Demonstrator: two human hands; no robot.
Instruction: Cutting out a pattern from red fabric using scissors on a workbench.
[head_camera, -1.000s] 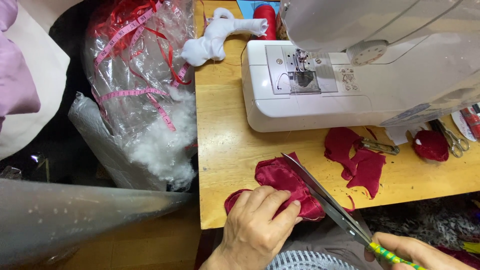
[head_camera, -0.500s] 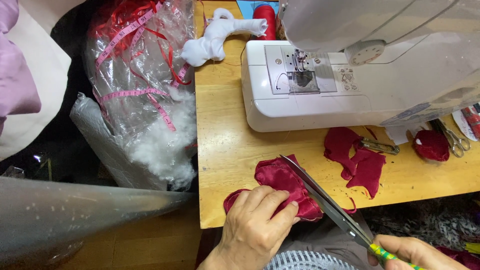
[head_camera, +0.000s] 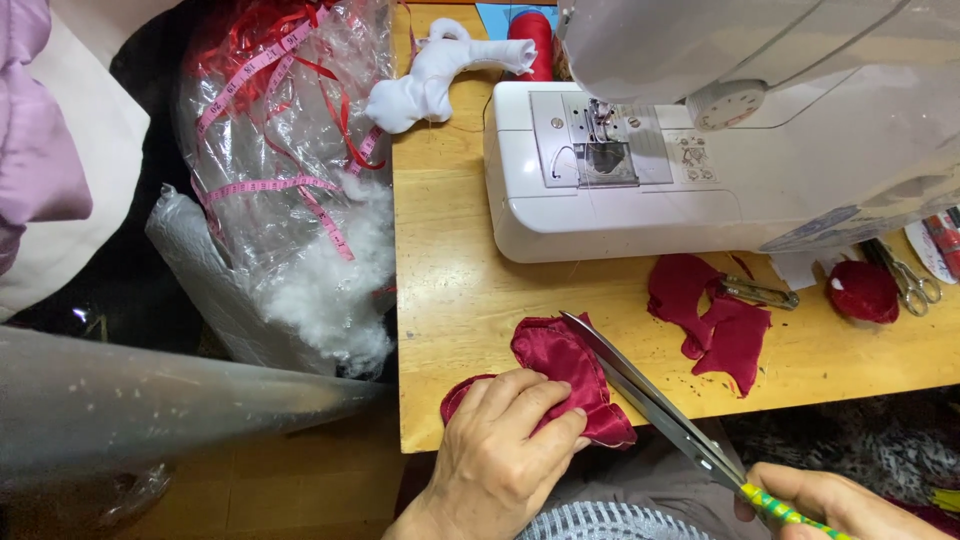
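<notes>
Scissors (head_camera: 650, 405) lie slantwise across the near edge of the desk (head_camera: 450, 250), their blades running along the right side of the red cloth (head_camera: 560, 360). Your right hand (head_camera: 850, 505) grips the yellow-green handle at the bottom right corner, fingers closed round it; whether the blades are parted or shut you cannot tell from this angle. Your left hand (head_camera: 495, 460) presses down on the red cloth at the desk's front edge, fingers curled over its near fold and pinning it flat, with the ruffled rim of the cloth sticking out beyond your fingertips toward the blades.

Behind the cloth stands the white sewing machine (head_camera: 640, 190), taking up the back right of the desk. Red scraps (head_camera: 715, 320) lie just in front of its base, with small snips (head_camera: 758, 293) touching them. Farther right sits a red pincushion (head_camera: 865, 290) beside a second pair of small scissors (head_camera: 905, 275). At the back of the desk a white stuffed shape (head_camera: 435, 75) rests next to a red spool (head_camera: 532, 35). Left of the desk, a clear bag (head_camera: 280, 170) holds white stuffing, red ribbon and a pink tape measure (head_camera: 270, 190).
</notes>
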